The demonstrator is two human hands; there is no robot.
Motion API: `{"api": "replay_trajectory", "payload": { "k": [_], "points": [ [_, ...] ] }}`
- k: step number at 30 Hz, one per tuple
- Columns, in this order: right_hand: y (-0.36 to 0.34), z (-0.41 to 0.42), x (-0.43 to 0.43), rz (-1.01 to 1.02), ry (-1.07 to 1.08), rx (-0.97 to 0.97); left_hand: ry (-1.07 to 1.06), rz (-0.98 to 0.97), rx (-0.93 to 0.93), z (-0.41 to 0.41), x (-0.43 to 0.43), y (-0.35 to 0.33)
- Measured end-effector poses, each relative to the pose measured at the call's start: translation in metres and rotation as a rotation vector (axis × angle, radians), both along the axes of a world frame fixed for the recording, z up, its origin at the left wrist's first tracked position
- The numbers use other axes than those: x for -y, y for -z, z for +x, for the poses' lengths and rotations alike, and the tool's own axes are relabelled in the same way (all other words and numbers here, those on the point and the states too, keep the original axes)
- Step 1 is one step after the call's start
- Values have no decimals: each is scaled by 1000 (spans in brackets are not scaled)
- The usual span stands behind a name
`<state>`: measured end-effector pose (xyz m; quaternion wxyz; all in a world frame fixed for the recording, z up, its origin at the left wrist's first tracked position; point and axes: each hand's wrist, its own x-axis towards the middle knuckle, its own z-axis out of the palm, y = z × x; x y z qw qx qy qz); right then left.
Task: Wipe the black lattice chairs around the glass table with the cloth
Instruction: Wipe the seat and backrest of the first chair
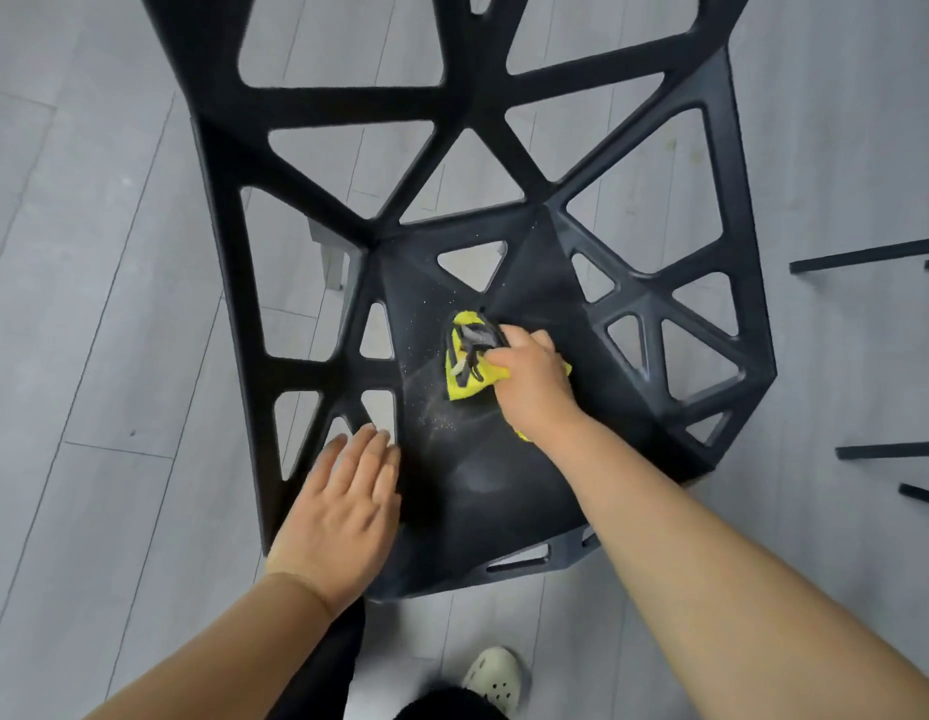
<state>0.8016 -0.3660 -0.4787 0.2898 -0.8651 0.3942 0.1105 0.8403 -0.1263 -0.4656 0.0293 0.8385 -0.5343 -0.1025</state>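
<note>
Two hands are on the seat of the black lattice chair (478, 491), seen from above. The right hand (535, 379) sits near the seat's middle, its fingers (527, 337) curled and bunching the yellow cloth (459, 392) against the plastic. Most of the cloth sticks out to the left of the knuckles, and a corner shows under the wrist. The left hand (342, 506) lies flat on the seat's front-left part, fingers straight and close together, apparently bracing the chair.

A scatter of pale specks (431, 413) lies just left of the cloth and slightly toward the front edge, between the two hands and nearer the right one. A short sweep leftward and forward would probably cover it. The solid panel gives open room toward the front edge, but triangular openings (376, 335) flank the specks on the left and another sits behind the cloth, so crumbs pushed that way would likely drop through onto the grey plank floor (88, 304). The backrest struts look untouched.
</note>
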Motion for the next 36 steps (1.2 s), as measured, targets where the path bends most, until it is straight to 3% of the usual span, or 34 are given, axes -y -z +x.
{"api": "replay_trajectory", "payload": {
  "k": [2, 7, 11, 24, 27, 30, 33, 36],
  "points": [
    [-1, -2, 8, 23, -57, 46, -90, -14, -15, 1, 4, -2],
    [-13, 24, 87, -344, 39, 165, -64, -29, 42, -1, 5, 10],
    [-10, 52, 100, -367, 151, 136, -32, -52, 120, -1, 0, 20],
    [25, 6, 15, -569, -487, 216, -61, -194, 491, -8, -4, 31],
    [14, -3, 2, -387, -583, 273, -110, -165, 520, -13, -5, 24],
    [-7, 12, 10, -119, -413, 410, -154, -188, 537, -21, -8, 19],
    [-15, 54, 34, -201, -294, 457, -266, -296, 569, -25, -10, 18],
    [10, 88, 36, -235, -331, 280, -497, -407, 592, -26, -11, 19]
  ]
}}
